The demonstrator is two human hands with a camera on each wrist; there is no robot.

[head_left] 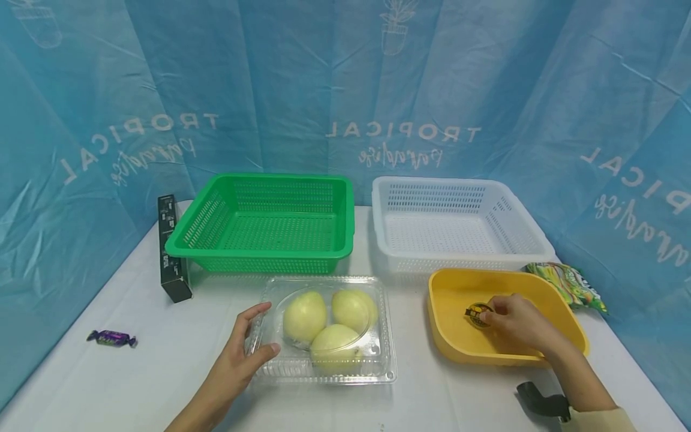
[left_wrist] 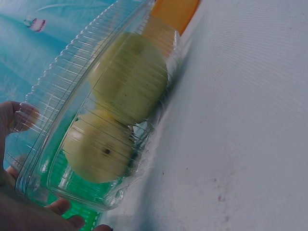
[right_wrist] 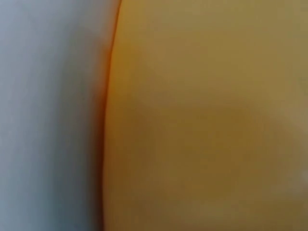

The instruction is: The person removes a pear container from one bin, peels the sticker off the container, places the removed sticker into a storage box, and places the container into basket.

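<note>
My left hand (head_left: 237, 357) holds the left side of a clear plastic clamshell box (head_left: 380, 351), thumb on its lid and fingers around its edge. Three pale yellow-green round fruits (head_left: 305, 315) sit inside, and two of the fruits (left_wrist: 98, 149) show up close through the box wall in the left wrist view. Over in the yellow basin (head_left: 448, 345), my right hand (head_left: 515, 323) pinches a small round black-and-yellow thing (head_left: 477, 313). Only the yellow basin (right_wrist: 202, 144) and a pale surface fill the blurred right wrist view; the hand is hidden there.
At the back stand a green basket (head_left: 259, 262) and a white basket (head_left: 459, 262). A long black box (head_left: 175, 273) and a purple-wrapped candy (head_left: 112, 338) lie left. A green snack packet (head_left: 572, 285) touches the basin's right; a black pipe-shaped object (head_left: 540, 402) lies in front.
</note>
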